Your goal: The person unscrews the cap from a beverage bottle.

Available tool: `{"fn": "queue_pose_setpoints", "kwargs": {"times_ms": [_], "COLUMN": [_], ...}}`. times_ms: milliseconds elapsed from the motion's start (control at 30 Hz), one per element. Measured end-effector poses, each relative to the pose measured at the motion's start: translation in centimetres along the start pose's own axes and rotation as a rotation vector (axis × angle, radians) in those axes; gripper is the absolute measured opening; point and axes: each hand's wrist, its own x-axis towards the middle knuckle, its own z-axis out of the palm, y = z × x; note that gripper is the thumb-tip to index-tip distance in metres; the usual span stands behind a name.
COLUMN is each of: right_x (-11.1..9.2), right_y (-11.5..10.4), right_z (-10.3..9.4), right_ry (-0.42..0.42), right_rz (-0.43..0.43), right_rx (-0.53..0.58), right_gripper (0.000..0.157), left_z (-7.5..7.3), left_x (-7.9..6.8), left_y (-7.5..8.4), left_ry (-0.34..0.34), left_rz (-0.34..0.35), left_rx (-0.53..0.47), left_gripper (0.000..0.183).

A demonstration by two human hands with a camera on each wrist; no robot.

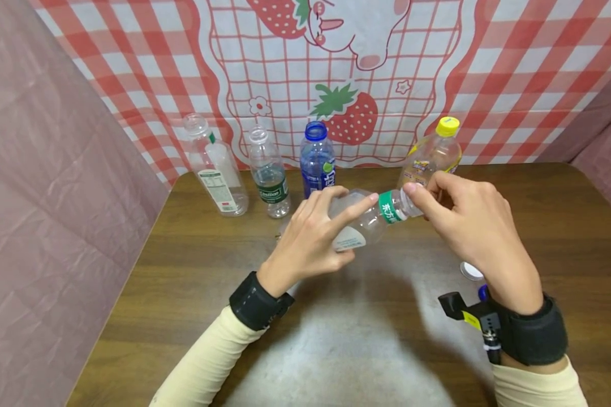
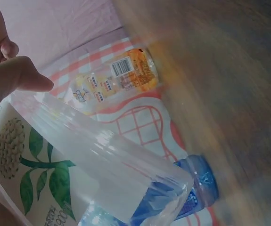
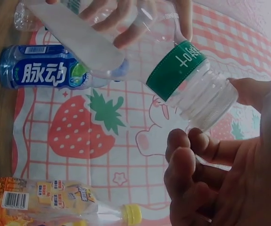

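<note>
My left hand grips a large clear plastic bottle around its body, tilted on its side above the table with the neck to the right. It has a green neck band and a pale label with green leaves. At the neck end, my right hand pinches the clear ribbed cap between thumb and fingers. Behind the hands stands a blue bottle without a cap. A yellow-capped bottle stands near the right hand.
Two uncapped clear bottles stand at the back left, a tall one and a green-labelled one. A white cap and a blue cap lie by the right wrist. A checked strawberry cloth hangs behind the wooden table.
</note>
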Motion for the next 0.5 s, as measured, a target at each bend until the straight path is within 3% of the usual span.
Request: {"fn": "queue_pose_setpoints", "kwargs": {"times_ms": [233, 500], "right_x": [-0.18, -0.16], "right_y": [0.13, -0.03], "right_z": [-0.42, -0.38], "right_ry": [0.008, 0.073], "right_rz": [-0.115, -0.216], "right_rx": [0.088, 0.202], "right_gripper": [0.025, 0.037], "left_z": [0.28, 0.76], "left_x": [0.06, 0.09], "left_y": [-0.22, -0.29], "left_ry": [-0.017, -0.004], "left_rz": [-0.021, -0.034], "left_rx": [-0.097, -0.183], "left_gripper": [0.103, 0.106]}}
